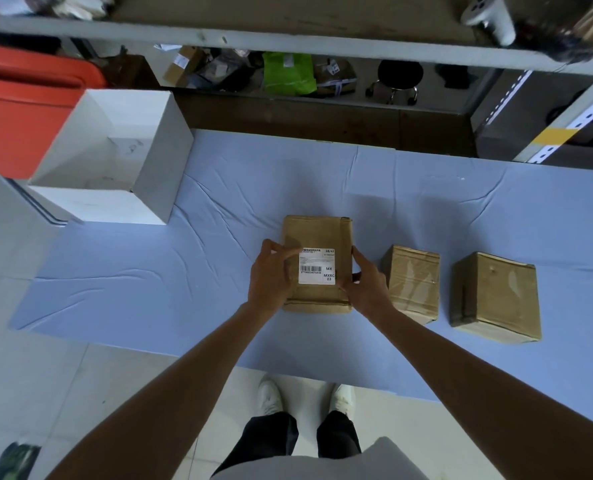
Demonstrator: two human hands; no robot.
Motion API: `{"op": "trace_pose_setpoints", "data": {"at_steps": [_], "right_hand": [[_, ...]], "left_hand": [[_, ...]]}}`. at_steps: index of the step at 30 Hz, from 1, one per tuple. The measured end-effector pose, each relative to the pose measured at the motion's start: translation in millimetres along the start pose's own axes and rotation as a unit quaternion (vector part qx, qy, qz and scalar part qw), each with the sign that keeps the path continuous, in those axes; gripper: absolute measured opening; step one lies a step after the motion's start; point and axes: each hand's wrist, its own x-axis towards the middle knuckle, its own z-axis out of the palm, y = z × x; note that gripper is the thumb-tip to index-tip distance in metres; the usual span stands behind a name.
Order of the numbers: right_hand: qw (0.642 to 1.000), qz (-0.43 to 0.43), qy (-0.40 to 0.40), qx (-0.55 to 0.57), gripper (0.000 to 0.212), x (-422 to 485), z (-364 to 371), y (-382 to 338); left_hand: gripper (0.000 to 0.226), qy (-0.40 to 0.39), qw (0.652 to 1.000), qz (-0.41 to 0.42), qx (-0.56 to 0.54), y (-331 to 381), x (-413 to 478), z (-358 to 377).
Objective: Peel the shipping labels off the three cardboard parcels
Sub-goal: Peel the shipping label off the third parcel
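Three cardboard parcels stand in a row on the blue cloth. The left parcel (pixel 317 233) carries a white shipping label (pixel 317 266) with a barcode on its top. My left hand (pixel 271 275) lies against this parcel's left side, its forefinger and thumb at the label's top left corner. My right hand (pixel 366 285) holds the parcel's right edge, thumb on top near the label's lower right corner. The middle parcel (pixel 413 282) and the right parcel (pixel 494 296) show only tape on their tops, no label in sight.
An open white box (pixel 149 181) stands at the table's far left corner, beside a red bin (pixel 21 109). A shelf rail (pixel 288 39) runs across the back, with packages and a green bag (pixel 288 74) on the floor behind it. My shoes show below the table's front edge.
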Motion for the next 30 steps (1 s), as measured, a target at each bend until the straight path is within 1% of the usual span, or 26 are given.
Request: {"op": "trace_pose_setpoints", "data": {"at_steps": [3, 9, 16, 20, 23, 27, 30], "right_hand": [[1.000, -0.013, 0.001, 0.002, 0.062, -1, 0, 1], [1.000, -0.030, -0.004, -0.002, 0.063, 0, 1, 0], [0.999, -0.034, 0.008, -0.016, 0.056, 2, 2, 3], [0.999, -0.042, 0.005, -0.023, 0.055, 8, 4, 7], [0.999, -0.035, 0.001, -0.038, 0.058, 12, 3, 10], [0.998, -0.035, -0.006, -0.047, 0.059, 17, 6, 13], [0.998, -0.035, -0.009, -0.054, 0.060, 19, 7, 14]], "left_hand": [[0.047, -0.004, 1.000, -0.016, 0.000, 2, -1, 2], [0.038, 0.007, 1.000, -0.021, -0.004, 4, -1, 2], [0.040, 0.018, 0.999, -0.033, 0.005, 8, 1, 5], [0.031, 0.015, 0.999, -0.029, 0.034, 5, 1, 12], [0.032, 0.023, 0.999, -0.038, 0.022, 5, 0, 13], [0.044, 0.025, 0.999, -0.037, -0.009, 5, 1, 7], [0.042, 0.012, 0.999, -0.039, 0.007, 4, 1, 8]]}}
